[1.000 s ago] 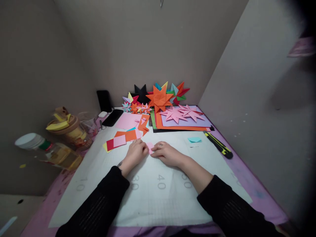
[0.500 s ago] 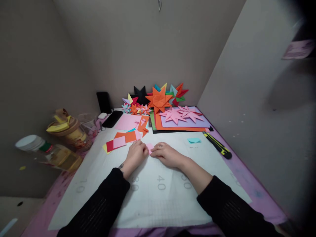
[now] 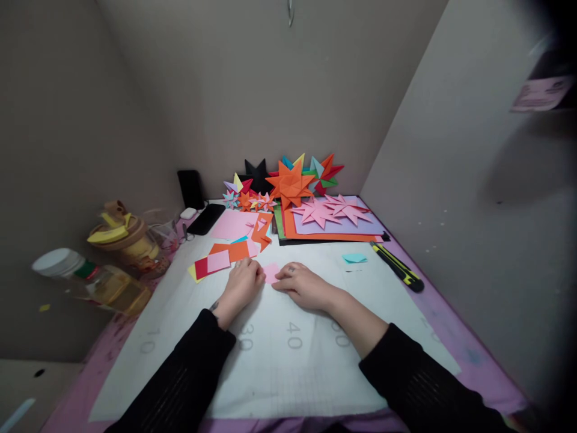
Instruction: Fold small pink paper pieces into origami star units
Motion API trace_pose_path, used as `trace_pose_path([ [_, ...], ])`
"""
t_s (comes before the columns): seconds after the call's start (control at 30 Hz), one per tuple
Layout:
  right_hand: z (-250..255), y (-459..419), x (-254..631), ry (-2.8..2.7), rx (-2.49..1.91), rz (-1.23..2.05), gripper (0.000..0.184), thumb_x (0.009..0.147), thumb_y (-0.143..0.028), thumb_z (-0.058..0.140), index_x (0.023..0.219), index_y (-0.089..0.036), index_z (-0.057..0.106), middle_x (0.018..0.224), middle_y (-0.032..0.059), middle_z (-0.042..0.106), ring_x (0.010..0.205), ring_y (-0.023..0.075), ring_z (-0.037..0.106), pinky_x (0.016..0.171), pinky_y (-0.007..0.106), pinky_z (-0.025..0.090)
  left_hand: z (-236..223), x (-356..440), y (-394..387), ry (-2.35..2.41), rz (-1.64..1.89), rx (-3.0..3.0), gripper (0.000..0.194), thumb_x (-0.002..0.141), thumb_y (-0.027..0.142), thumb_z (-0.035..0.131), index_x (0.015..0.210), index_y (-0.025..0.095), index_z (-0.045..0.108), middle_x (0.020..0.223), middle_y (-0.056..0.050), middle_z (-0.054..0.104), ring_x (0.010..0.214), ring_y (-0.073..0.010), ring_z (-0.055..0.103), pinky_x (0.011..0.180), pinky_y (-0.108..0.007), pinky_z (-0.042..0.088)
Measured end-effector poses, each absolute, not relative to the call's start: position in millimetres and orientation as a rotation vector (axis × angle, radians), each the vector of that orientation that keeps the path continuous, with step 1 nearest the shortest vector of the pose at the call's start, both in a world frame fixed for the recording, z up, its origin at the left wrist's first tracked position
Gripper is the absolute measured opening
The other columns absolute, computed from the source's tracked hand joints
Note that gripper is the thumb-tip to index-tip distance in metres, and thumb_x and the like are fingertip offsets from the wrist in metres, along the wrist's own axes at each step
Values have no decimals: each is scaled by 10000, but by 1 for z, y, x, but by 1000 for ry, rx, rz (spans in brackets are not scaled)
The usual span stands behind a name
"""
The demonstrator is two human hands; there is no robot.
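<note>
A small pink paper piece [image 3: 271, 273] lies on the white cutting mat [image 3: 288, 355] between my two hands. My left hand [image 3: 241, 285] rests on the mat with its fingers curled, pressing the paper's left edge. My right hand [image 3: 303, 284] presses the paper's right edge with bent fingers; a ring shows on one finger. Both sleeves are black. Just left of my left hand lie cut paper pieces in red, pink, yellow and orange [image 3: 219, 260].
Folded paper stars [image 3: 291, 180] and stacked coloured sheets [image 3: 333, 225] sit at the back. A yellow-black utility knife [image 3: 397, 266] and a light blue scrap [image 3: 354, 258] lie to the right. A black phone [image 3: 206, 218], earbud case and jars [image 3: 121, 237] stand at the left.
Both hands stay on the pink paper; the left hand has drawn slightly back, showing more of the paper. The view has shifted a little.
</note>
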State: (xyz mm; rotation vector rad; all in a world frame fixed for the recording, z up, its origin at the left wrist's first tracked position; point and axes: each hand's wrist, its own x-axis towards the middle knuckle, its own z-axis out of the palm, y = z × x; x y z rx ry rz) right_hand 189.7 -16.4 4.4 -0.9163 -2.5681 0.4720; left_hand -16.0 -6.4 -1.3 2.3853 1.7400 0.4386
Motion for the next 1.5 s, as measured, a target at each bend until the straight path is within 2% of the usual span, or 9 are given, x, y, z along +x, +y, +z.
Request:
trace_pose_path([
  [0.37,-9,-26,172,-2599,-1106,279,484,858,-116,474,1284,-343,512,1032,94,543,1005,238,432,890,408,345,-3,-21,-5,1675,520,2323,86,809,226,514,864,195,574,896,-59,586,875,-218,535,785,-337,402],
  [0.53,-13,-30,168,-2523,-1140,258,434,851,-131,494,1224,-342,567,1016,82,539,986,226,434,895,396,336,-3,-23,-7,1637,613,2306,186,877,269,424,848,204,596,874,-46,597,863,-200,546,791,-327,404],
  [0.67,-14,-29,167,-2416,-1069,306,341,836,-154,524,1130,-296,622,995,58,574,990,213,459,921,398,333,-3,-21,-13,1637,679,2346,183,859,316,473,847,198,612,974,-63,588,936,-215,530,836,-350,393],
  [0.8,-16,-28,166,-2278,-1079,407,289,763,-84,548,1012,-208,627,949,47,621,972,203,504,898,362,381,-5,-21,-19,1597,688,2382,170,837,329,515,808,199,621,1046,-64,585,1005,-227,516,865,-363,389],
  [0.9,-18,-29,166,-2204,-1127,426,260,759,-110,563,1004,-186,608,981,57,628,979,199,521,880,335,410,-6,-21,-22,1575,706,2404,155,820,333,546,815,202,627,1085,-65,581,1046,-235,502,889,-377,379],
  [1.1,-14,-33,163,-2215,-1185,362,379,768,-175,586,1147,-178,567,1131,88,605,1076,225,498,940,369,378,-1,-19,-30,1532,726,2439,138,841,258,507,792,191,618,1006,-68,607,983,-211,536,870,-345,388],
  [1.3,-12,-37,159,-2274,-1240,318,268,807,-229,572,1066,-195,631,1116,76,637,1091,227,500,941,375,361,2,-20,-41,1513,718,2448,112,832,251,513,793,188,597,898,-62,610,883,-204,560,804,-326,409],
  [1.5,-10,-46,155,-2245,-1274,291,228,820,-188,551,1022,-199,655,1067,66,661,1048,213,526,912,348,383,4,-21,-50,1551,739,2443,111,829,201,497,799,180,601,884,-71,613,851,-200,565,780,-324,420],
])
